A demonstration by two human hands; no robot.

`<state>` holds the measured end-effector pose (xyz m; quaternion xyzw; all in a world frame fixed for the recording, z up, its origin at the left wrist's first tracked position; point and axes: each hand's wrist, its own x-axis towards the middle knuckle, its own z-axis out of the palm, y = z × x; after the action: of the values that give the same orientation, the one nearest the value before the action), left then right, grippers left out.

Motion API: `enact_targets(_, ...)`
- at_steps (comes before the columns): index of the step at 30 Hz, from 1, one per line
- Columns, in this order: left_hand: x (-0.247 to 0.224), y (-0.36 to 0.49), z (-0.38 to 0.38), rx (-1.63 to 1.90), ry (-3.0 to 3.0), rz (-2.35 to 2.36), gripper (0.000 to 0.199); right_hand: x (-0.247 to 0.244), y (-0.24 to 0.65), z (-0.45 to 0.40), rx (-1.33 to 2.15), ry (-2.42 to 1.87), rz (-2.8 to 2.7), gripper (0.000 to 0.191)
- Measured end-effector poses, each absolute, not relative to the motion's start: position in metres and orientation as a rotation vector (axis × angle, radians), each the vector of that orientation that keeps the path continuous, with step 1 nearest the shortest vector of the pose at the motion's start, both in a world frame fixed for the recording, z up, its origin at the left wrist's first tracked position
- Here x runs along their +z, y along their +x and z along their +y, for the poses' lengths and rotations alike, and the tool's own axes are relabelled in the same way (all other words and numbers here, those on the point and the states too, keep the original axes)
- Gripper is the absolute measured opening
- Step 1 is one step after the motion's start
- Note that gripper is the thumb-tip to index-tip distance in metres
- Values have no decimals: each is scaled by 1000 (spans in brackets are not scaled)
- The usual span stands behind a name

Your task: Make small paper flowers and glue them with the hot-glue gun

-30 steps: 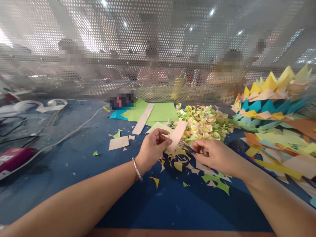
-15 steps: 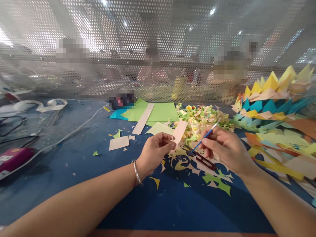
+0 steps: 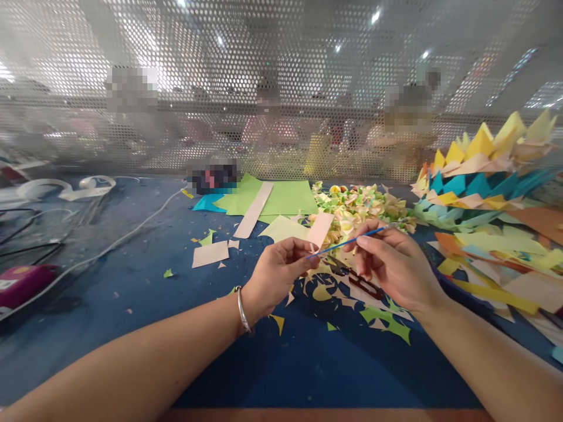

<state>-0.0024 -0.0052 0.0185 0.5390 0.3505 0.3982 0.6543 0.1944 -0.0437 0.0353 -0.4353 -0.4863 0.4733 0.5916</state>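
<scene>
My right hand (image 3: 391,261) grips a thin blue stick (image 3: 345,243) between thumb and fingers. The stick slants down to the left, and its tip meets the fingertips of my left hand (image 3: 279,269). A small pale paper piece (image 3: 313,247) is pinched in my left fingers. Just beyond the hands lies a pale pink paper strip (image 3: 322,225). Scissors with dark red handles (image 3: 365,286) rest on the table between the hands, among paper scraps. Behind my right hand is a heap of small curled paper pieces (image 3: 365,205).
Green sheets (image 3: 290,196) lie at the back under a long pink strip (image 3: 255,208). Folded paper rows (image 3: 479,176) and loose strips (image 3: 505,293) fill the right. A cable (image 3: 118,240) and magenta object (image 3: 26,284) are at left. A perforated screen (image 3: 285,140) stands behind.
My right hand has tilted the blue stick flatter, and its tip now reaches my left fingertips. My left hand has stayed nearly in place.
</scene>
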Motion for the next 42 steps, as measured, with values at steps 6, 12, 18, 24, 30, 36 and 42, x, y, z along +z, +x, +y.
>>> enact_targets(6, 17, -1, -7, 927, 1158, 724, 17, 29, 191, -42, 1093, -1017, -1119, 20)
enact_targets(12, 18, -1, -11, 907, 1094, 694, 24, 25, 190, -42, 1082, -989, -1124, 22)
enact_targets(18, 21, -1, -14, 879, 1042, 706, 25, 23, 190, -41, 1077, -975, -1111, 20)
enact_targets(24, 21, -1, -16, 882, 998, 696, 27, 22, 189, -40, 1060, -965, -1131, 21)
enact_targets(30, 24, -1, -17, 909, 954, 671, 25, 22, 190, -42, 1025, -964, -1172, 18)
enact_targets(36, 21, -3, -12, 864, 944, 685, 28, 22, 190, -44, 1038, -939, -1225, 14)
enact_targets(42, 24, -6, -13, 834, 1029, 675, 21, 26, 190, -45, 1038, -911, -1235, 12)
